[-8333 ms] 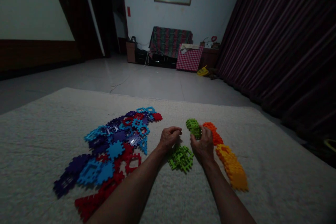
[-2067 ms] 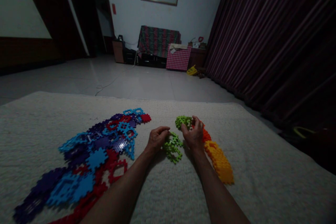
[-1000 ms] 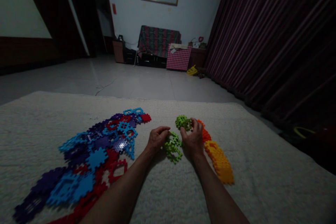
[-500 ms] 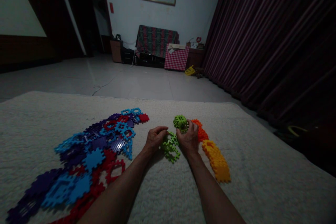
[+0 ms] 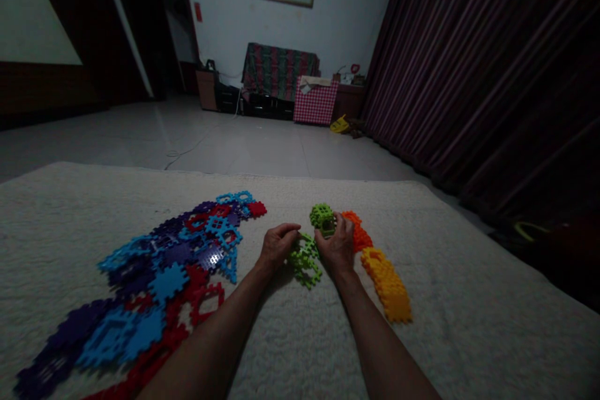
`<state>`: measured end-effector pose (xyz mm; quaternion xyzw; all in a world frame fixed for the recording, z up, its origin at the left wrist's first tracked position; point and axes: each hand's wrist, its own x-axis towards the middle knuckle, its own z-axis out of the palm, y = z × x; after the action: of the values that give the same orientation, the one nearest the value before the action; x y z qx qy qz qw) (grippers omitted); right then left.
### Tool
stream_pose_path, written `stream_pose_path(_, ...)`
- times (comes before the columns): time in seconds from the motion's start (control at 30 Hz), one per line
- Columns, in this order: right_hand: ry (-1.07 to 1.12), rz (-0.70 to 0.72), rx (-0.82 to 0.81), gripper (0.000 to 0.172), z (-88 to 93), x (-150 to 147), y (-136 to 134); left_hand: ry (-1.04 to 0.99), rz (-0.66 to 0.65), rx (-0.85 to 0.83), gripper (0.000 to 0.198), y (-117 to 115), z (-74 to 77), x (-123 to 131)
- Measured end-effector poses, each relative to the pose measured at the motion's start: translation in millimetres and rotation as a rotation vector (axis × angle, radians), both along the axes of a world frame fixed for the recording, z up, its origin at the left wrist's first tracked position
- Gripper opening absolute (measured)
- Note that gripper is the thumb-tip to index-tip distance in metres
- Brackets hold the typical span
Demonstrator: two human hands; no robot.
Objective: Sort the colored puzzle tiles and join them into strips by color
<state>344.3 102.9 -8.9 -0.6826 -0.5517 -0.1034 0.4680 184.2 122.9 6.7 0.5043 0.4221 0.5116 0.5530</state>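
On a cream carpet [image 5: 290,350] my two hands meet over a small heap of loose green interlocking tiles [image 5: 305,260]. My left hand [image 5: 277,245] is curled, its fingertips pinching a green tile at the heap's left edge. My right hand [image 5: 335,247] is closed round a stack of green tiles [image 5: 322,218] that sticks out above its fingers. Just right of it lie a stack of orange tiles [image 5: 358,232] and a longer row of yellow tiles [image 5: 388,284].
A wide spread of blue, purple and red tiles [image 5: 164,269] covers the carpet to the left. Dark striped curtains [image 5: 469,75] hang along the right. Beyond the carpet is tiled floor [image 5: 225,144] and, at the far wall, a covered cabinet [image 5: 280,75].
Over the last second my right hand has drawn the green stack slightly left and closer to my left hand. My left hand has stayed on the green heap.
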Motion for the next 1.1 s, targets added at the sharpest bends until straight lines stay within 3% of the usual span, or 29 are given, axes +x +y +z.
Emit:
stream_pose_path(0.33,0.002,-0.003,0.001,0.058,0.5,-1,0,-0.042,0.011,-0.014,0.028,0,2.1,-1)
stream_pose_path(0.5,0.019,0.022,0.087,0.043,9.4,-5,-6,-0.051,0.017,-0.021,0.031,1,0.8,-1)
stream_pose_path(0.6,0.060,0.244,0.107,0.024,22.3,-8,-18,-0.037,0.028,-0.025,0.030,-1,4.8,0)
stream_pose_path(0.7,0.084,0.544,-0.011,0.019,35.7,-13,-35,-0.027,0.032,-0.005,0.027,-1,6.5,0)
stream_pose_path(0.83,0.046,0.710,-0.096,0.014,38.9,-23,-55,-0.026,0.019,0.023,0.027,2,0.6,-1)
stream_pose_path(0.97,0.121,0.681,-0.145,0.018,27.0,-30,-59,-0.037,0.029,0.031,0.031,5,-6.6,-2)
stream_pose_path(1.1,0.238,0.441,-0.116,0.028,20.5,-19,-50,0.094,0.030,0.158,0.032,2,-8.7,-2)
